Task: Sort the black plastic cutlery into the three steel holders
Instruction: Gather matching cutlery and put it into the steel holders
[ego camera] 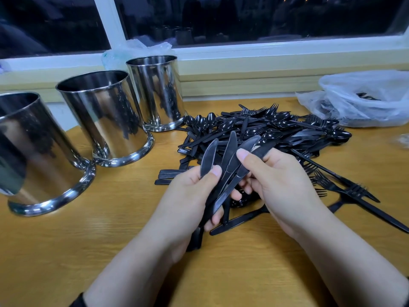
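- The left hand (190,191) is gripping a fan of black knives (230,160), fingers wrapped round the handles and thumb pressed across them, blades pointing up and away; holding them as a bunch probably lets one kind be gathered before a single drop.
- The right hand (281,180) is pinching one more knife against that bunch, thumb on top of the blade and fingers curled under, apparently to line it up with the others.
- Both hands are hovering just in front of the cutlery pile (265,131), the landmark here, so that each next piece is close to reach.
- The pile, a tangle of spoons, forks and knives, is lying unsorted on the wooden table (110,229).
- The three steel holders (104,116) are standing upright in a row to the left of the pile, mouths open; whether anything is inside cannot be told.
- A plastic bag (365,96) holding more black cutlery is lying to the right of the pile and behind it.
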